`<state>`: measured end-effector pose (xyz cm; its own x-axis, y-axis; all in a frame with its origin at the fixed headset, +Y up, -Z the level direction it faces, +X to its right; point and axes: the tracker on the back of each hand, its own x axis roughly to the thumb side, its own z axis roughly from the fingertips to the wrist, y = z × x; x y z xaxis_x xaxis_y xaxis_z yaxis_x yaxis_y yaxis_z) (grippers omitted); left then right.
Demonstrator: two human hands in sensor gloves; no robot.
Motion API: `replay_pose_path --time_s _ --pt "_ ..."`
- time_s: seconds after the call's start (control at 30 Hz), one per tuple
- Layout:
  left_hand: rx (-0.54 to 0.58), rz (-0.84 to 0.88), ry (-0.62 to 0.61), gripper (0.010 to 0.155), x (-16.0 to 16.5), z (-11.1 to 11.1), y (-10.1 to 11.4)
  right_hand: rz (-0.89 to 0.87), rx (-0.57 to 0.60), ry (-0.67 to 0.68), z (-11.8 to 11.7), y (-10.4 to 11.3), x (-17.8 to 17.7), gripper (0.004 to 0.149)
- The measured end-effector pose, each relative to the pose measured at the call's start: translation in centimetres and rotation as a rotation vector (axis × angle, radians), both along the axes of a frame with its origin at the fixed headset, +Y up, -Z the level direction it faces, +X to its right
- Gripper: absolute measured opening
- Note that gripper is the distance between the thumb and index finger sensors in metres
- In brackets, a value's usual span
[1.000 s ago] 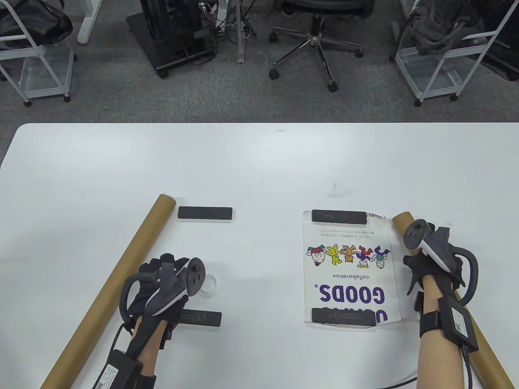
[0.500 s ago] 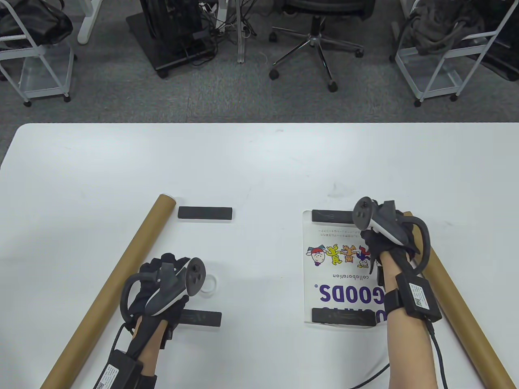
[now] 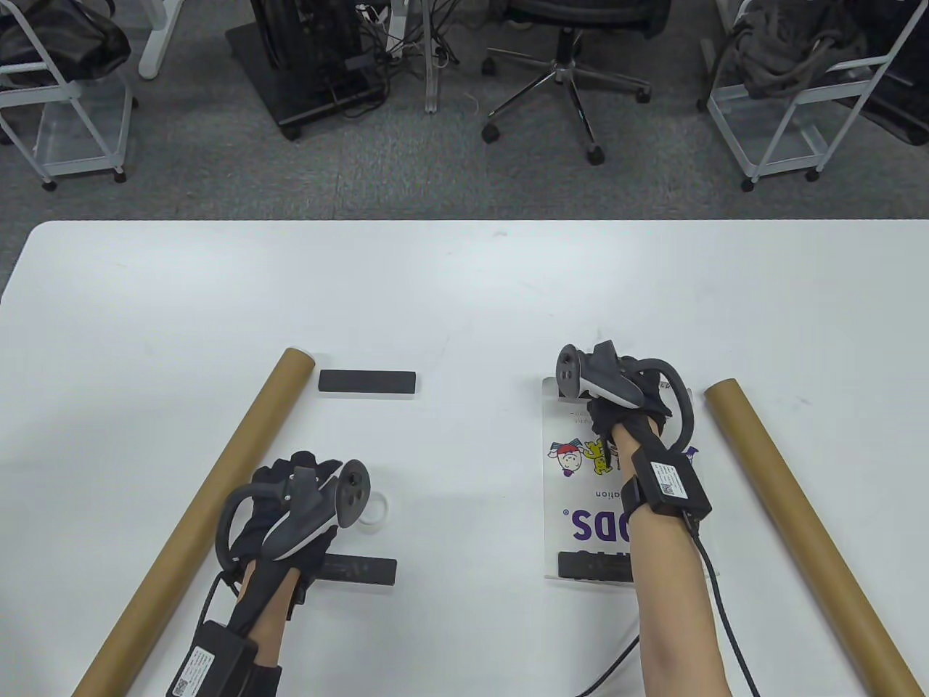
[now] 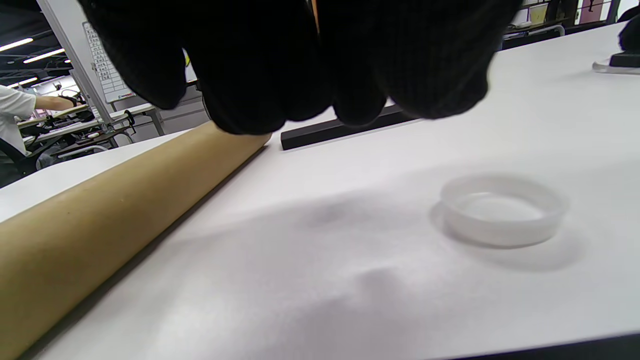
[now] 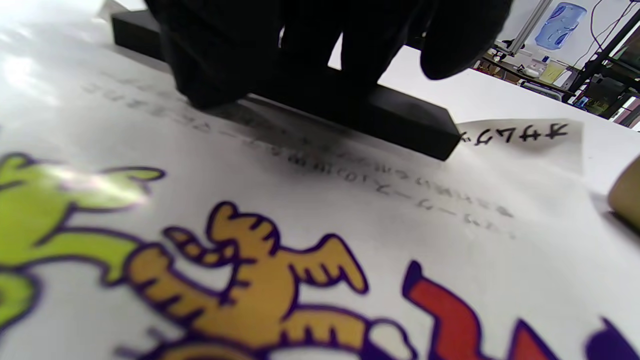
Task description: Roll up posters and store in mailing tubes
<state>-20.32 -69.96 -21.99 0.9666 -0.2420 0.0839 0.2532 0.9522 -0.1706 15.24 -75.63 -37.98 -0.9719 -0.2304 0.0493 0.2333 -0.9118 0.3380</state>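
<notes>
- Table view, far left first: the left mailing tube (image 3: 196, 519) lies slantwise just outboard of the left hand (image 3: 290, 508), not touched.
- That left hand hovers low with fingers (image 4: 280, 65) loosely curled and holding nothing; the clear tube cap (image 3: 374, 512) sits just inboard of it, a black weight bar (image 3: 359, 570) lies by its wrist and another bar (image 3: 367, 382) well beyond its fingertips.
- Across to the poster (image 3: 580, 501), flat and face up, directly under the right forearm, pinned by a near weight bar (image 3: 591, 566).
- The right hand (image 3: 617, 406) reaches onto the far weight bar (image 5: 350, 107); its fingertips (image 5: 215, 65) come down on the bar, but whether they actually clasp it cannot be told.
- Judgement: the step is lifting that bar off. Best pinch it by its long sides and raise it straight up, not dragging, so the sheet does not slide or crease.
- Set it well beyond the fingertips, off the paper, leaving the rolling path free.
- The right mailing tube (image 3: 805, 537) waits outboard of the right arm, apart from the poster's edge.
</notes>
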Motion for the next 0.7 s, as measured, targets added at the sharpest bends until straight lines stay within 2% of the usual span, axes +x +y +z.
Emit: replay_pose_path --time_s 0.07,0.2,0.6,0.7 --pt "0.000 -0.017 -0.005 0.057 0.04 -0.08 0.00 -0.011 0.019 -0.008 -0.28 0.09 0.19 0.061" --pt "0.004 -0.036 0.005 0.058 -0.02 -0.20 0.03 0.006 0.113 0.018 -0.30 -0.22 0.12 0.058" --pt "0.009 -0.037 0.027 0.056 -0.18 -0.35 0.13 0.043 0.116 0.060 0.25 -0.44 0.22 0.060" --pt "0.011 -0.040 0.027 0.056 -0.19 -0.39 0.18 0.039 0.128 0.044 0.41 0.08 0.60 0.060"
